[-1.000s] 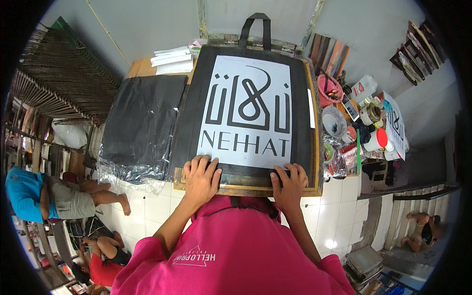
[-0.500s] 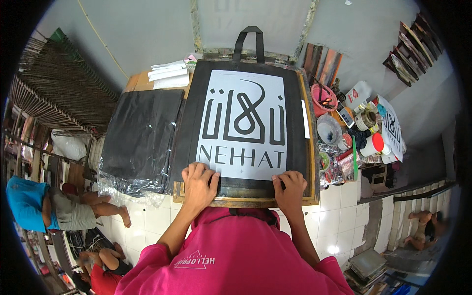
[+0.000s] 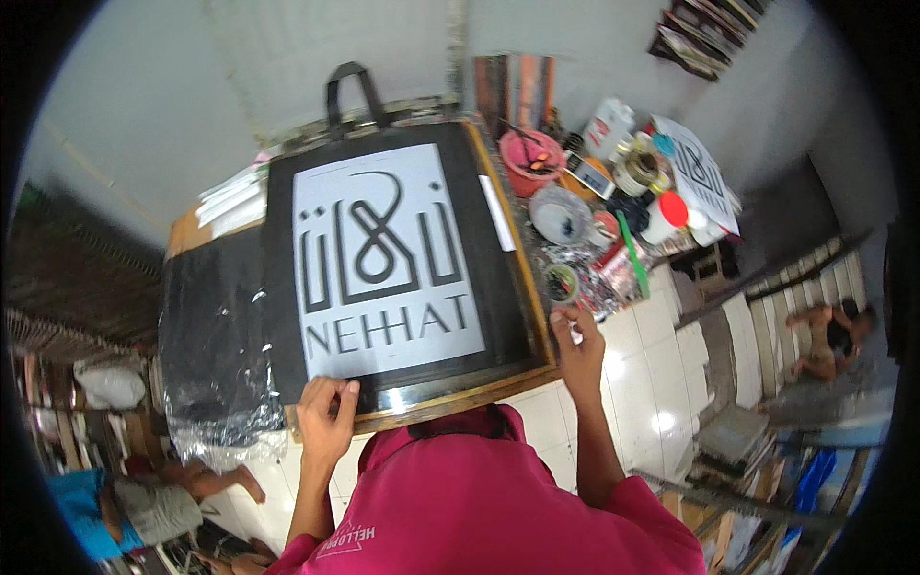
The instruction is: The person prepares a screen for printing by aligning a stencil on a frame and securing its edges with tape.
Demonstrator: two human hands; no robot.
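Note:
A black tote bag [image 3: 279,316] lies flat on a wood-edged board [image 3: 498,389], its handle loop [image 3: 356,84] pointing away from me. On the bag rests a white paper sheet [image 3: 331,187] with bold black lettering and a calligraphic design. My left hand [image 3: 327,414] has curled fingers and thumb at the bag's near left edge, by the sheet's lower corner. Off the board's right side is my right hand [image 3: 579,353], fingers bent and thumb apart, with no held thing visible. Just beyond its fingertips sits a roll of tape [image 3: 562,284] with a greenish rim.
Black bags in clear plastic [image 3: 213,335] lie to the left, near white papers [image 3: 233,203]. On the right stand a pink tub [image 3: 530,158], a clear bowl [image 3: 560,215], a red-lidded jar [image 3: 671,213], a phone [image 3: 588,176] and a green strip [image 3: 633,257]. Other people sit at both sides.
My right hand has left the bag's near edge and moved right, close to the tape roll. My left hand stays at the near left edge. The view has swung to the right.

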